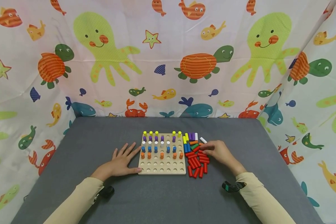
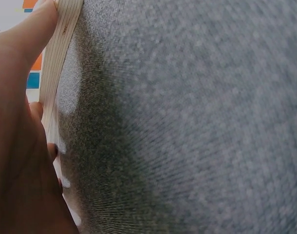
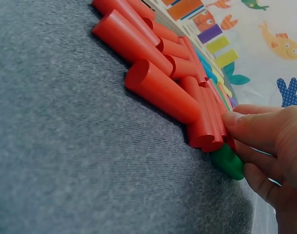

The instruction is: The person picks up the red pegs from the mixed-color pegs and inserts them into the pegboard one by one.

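A light wooden pegboard (image 1: 162, 173) lies on the grey table, with rows of yellow, purple, white, blue and orange pegs standing in its holes. My left hand (image 1: 118, 165) rests flat beside it, fingers spread; the thumb is at the front left corner and other fingertips are at the left edge. In the left wrist view, the thumb (image 2: 36, 29) lies against the board's side. My right hand (image 1: 219, 152) reaches into the loose pegs from the right. Its thumb and fingers are around red pegs (image 3: 158, 92), close to a green peg (image 3: 226, 161); I cannot tell whether it pinches one.
Loose yellow, blue, purple and white pegs (image 1: 196, 136) lie along the board's right side, behind several red ones (image 1: 194, 163). A single white peg (image 1: 203, 140) sits apart at the back. A patterned sea-animal curtain (image 1: 168, 62) encloses the table (image 1: 168, 199) at the back and sides.
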Motion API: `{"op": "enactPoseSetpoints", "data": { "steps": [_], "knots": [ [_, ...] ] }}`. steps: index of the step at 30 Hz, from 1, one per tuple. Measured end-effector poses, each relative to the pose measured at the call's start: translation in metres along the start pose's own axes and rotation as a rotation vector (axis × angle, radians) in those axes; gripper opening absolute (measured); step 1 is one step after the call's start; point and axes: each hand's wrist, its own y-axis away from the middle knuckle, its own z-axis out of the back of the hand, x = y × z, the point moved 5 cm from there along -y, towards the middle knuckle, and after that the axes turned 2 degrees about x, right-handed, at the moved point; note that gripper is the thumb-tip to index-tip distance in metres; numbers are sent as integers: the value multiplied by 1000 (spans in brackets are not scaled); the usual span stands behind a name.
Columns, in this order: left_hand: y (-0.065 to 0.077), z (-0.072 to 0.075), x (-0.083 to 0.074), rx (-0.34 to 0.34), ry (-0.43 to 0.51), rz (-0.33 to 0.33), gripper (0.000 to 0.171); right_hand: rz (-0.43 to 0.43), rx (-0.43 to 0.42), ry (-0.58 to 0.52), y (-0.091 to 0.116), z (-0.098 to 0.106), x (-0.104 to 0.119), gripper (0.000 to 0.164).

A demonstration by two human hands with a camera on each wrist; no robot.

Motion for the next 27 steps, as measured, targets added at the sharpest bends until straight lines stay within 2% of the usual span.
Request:
{"op": "enactPoseSetpoints", "data": {
  "steps": [9, 27],
  "knots": [
    [-2, -2, 1, 8, -2, 4, 101, 12, 36, -16, -4, -1, 1, 18],
    [-4, -4, 3, 14, -4, 10, 101, 0, 53, 7, -6, -3, 3, 12]
  ]
}}
